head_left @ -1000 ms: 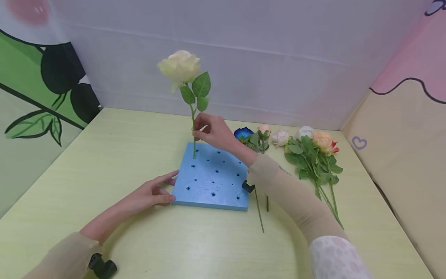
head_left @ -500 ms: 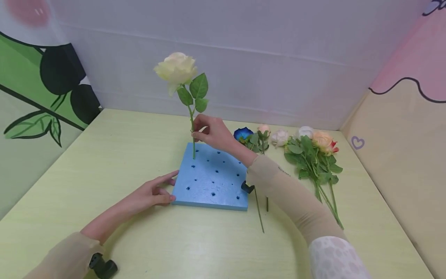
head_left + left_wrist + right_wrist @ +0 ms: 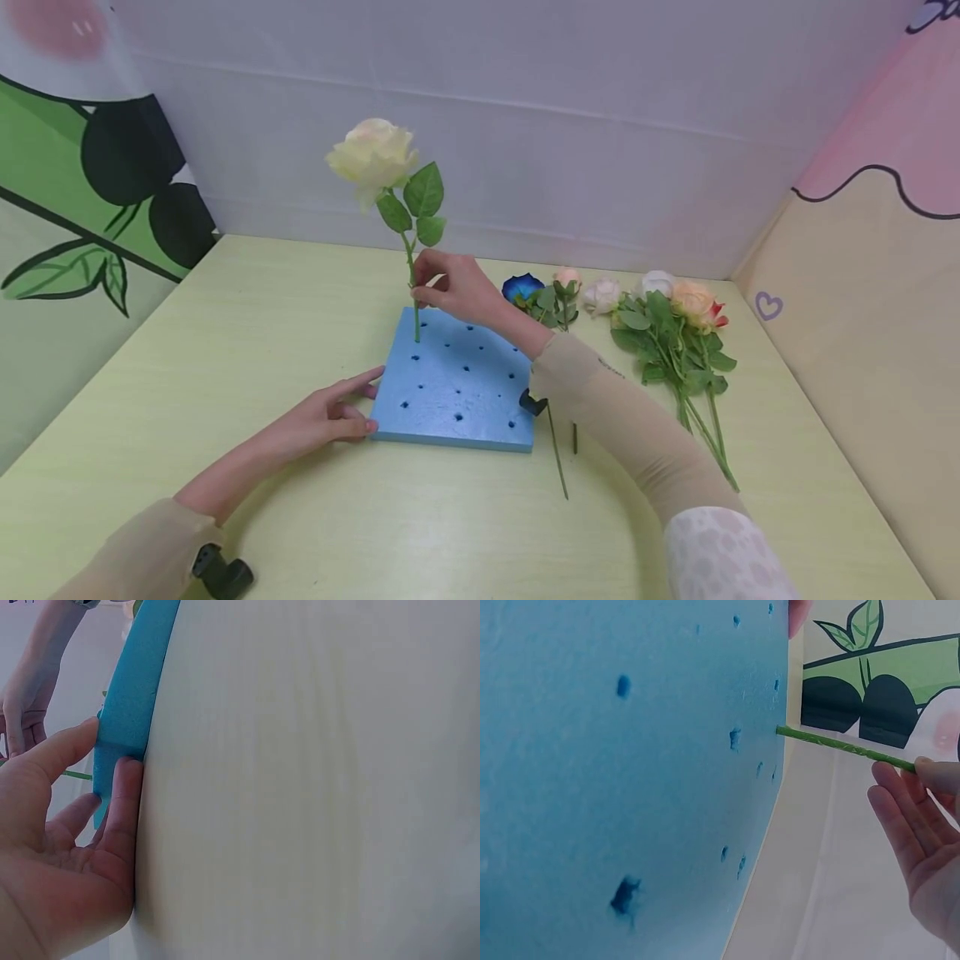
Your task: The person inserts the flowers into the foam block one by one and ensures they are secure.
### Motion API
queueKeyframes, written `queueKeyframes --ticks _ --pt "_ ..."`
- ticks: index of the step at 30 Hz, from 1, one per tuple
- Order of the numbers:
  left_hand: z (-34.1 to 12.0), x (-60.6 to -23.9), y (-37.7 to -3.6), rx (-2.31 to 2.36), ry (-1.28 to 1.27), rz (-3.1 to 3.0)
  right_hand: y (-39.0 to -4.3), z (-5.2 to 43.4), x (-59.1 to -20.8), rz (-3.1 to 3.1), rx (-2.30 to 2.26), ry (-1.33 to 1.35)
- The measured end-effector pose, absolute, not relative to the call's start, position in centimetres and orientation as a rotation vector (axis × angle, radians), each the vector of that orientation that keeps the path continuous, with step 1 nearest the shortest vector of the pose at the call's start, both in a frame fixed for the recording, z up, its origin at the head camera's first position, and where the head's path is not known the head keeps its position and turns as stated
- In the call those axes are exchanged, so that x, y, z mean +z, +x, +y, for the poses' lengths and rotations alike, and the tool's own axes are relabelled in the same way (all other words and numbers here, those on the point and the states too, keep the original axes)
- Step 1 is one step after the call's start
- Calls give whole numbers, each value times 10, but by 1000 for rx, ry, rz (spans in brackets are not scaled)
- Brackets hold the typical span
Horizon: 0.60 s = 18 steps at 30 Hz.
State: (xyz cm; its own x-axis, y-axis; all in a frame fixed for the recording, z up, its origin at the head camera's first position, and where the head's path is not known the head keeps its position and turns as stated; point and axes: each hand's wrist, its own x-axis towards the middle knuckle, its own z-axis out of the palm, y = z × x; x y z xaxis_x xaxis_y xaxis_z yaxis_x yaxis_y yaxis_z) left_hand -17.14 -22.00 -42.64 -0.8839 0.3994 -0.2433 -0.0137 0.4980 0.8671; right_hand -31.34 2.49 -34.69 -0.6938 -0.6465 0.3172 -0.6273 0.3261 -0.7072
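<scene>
Pinching the cream rose (image 3: 372, 157) stem, the right hand (image 3: 453, 287) has tilted it leftward; the flat left hand (image 3: 330, 414) still steadies the foam block (image 3: 457, 385).

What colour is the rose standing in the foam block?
Pale cream-yellow, with a green stem and leaves. The rose shows best in the head view, upright in the blue foam block.

Stems of 2 flowers (image 3: 558, 304) partly behind the right sleeve (image 3: 600, 392).

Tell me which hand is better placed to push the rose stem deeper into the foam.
Right, I'd judge. The right hand already pinches the rose stem just above the blue foam block, where its tip enters a hole. The left hand lies flat against the block's near-left edge, bracing it.
</scene>
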Motion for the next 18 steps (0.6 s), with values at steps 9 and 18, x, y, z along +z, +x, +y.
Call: queueKeyframes --ticks 9,18 --pt "-219 -427 -172 1378 334 2317 -312 26 -347 2540 -1323 -1236" --pt "-219 -427 -173 1386 332 2311 -312 27 -346 2546 -1298 -1235"
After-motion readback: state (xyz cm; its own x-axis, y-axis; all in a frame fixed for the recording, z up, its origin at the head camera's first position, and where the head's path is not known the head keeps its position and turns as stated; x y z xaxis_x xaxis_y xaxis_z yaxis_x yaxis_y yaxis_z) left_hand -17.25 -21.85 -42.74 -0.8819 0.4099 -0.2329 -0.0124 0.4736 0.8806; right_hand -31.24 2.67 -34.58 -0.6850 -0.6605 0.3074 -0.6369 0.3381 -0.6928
